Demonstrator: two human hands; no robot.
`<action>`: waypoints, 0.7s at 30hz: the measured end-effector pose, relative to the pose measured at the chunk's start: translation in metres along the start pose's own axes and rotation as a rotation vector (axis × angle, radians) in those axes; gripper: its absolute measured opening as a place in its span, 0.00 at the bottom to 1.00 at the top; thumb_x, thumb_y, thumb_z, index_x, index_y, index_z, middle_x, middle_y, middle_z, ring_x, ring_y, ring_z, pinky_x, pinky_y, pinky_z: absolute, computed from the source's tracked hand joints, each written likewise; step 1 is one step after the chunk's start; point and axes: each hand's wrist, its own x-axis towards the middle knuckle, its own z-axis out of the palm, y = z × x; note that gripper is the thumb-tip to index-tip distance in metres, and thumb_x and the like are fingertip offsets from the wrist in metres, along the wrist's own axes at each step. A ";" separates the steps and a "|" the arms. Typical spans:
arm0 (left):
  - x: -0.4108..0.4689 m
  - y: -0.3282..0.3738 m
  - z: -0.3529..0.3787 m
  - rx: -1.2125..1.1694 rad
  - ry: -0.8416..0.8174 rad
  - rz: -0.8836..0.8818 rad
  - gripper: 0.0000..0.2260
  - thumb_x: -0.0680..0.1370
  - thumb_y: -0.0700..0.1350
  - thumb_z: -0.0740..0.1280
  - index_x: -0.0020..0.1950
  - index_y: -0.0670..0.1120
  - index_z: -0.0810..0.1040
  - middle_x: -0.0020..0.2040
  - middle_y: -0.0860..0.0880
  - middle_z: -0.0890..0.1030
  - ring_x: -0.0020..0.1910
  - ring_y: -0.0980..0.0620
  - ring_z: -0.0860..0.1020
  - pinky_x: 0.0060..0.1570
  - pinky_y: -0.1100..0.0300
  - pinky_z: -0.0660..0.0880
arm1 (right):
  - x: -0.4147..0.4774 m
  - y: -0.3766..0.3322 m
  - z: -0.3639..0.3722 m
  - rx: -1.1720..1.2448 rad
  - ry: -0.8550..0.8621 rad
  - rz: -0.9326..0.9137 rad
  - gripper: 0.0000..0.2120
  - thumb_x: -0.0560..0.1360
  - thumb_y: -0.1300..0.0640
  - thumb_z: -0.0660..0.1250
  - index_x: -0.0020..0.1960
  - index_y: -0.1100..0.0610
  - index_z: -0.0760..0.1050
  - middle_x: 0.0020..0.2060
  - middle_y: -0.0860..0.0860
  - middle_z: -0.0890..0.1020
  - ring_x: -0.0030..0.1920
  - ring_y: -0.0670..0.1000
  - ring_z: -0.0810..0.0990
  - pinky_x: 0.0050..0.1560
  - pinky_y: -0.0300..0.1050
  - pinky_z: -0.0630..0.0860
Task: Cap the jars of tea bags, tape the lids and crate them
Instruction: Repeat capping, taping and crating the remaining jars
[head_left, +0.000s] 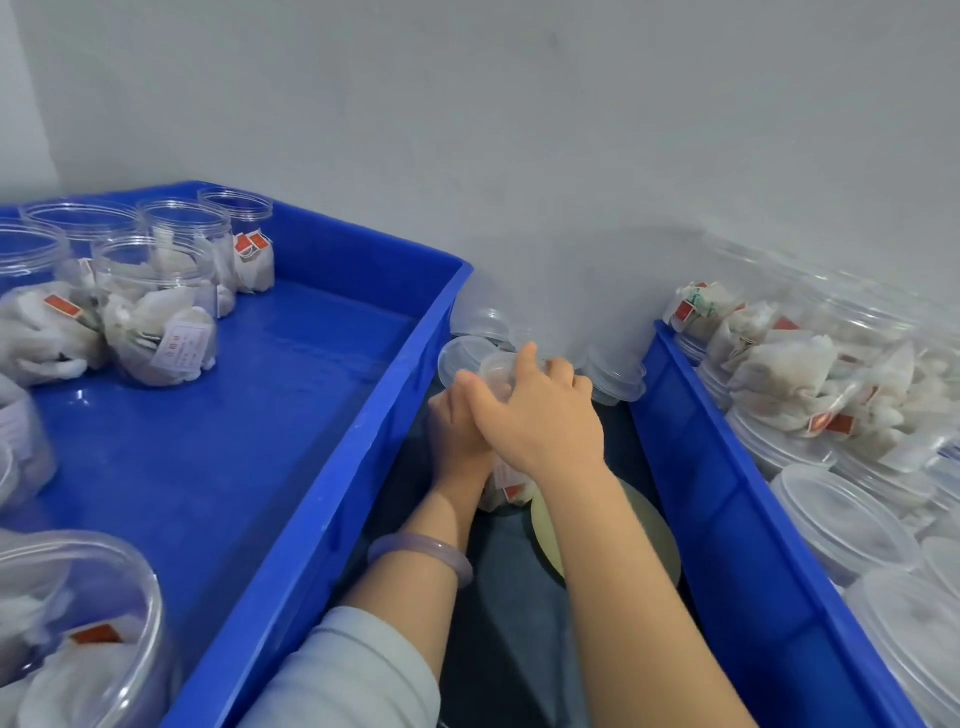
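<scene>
I find the jar (506, 488) low in the gap between the left crate (337, 467) and the right crate (691, 467). The left hand (460, 434) grips its side and the right hand (540, 415) is curled over the lid (496, 370). I judge the jar to be thin clear plastic, light and slick, so hold it by the wall and turn the lid by its rim. The hands hide the threads, so I can't tell if the lid is seated.

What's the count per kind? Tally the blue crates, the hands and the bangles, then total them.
Blue crates: 2
Hands: 2, left hand and right hand
Lilac bangle: 1
Total: 5
</scene>
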 end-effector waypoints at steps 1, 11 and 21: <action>0.002 -0.001 -0.002 0.028 -0.015 0.007 0.09 0.80 0.36 0.59 0.58 0.35 0.74 0.50 0.47 0.75 0.34 0.65 0.65 0.35 0.84 0.62 | -0.002 0.004 -0.003 0.005 -0.033 -0.022 0.39 0.74 0.33 0.55 0.77 0.53 0.50 0.73 0.58 0.59 0.71 0.61 0.57 0.66 0.54 0.62; -0.004 -0.014 0.000 -0.031 0.001 0.025 0.15 0.78 0.52 0.54 0.36 0.61 0.77 0.35 0.60 0.80 0.36 0.70 0.77 0.32 0.76 0.71 | 0.005 0.026 -0.010 0.526 -0.040 -0.122 0.36 0.63 0.42 0.75 0.69 0.46 0.69 0.66 0.43 0.70 0.66 0.45 0.68 0.58 0.40 0.66; 0.000 -0.015 -0.014 -0.082 -0.031 -0.039 0.14 0.79 0.37 0.58 0.33 0.43 0.72 0.27 0.56 0.73 0.25 0.63 0.70 0.28 0.67 0.68 | -0.012 0.018 0.003 0.382 0.173 -0.070 0.32 0.64 0.41 0.74 0.67 0.45 0.72 0.56 0.45 0.68 0.62 0.46 0.65 0.55 0.36 0.63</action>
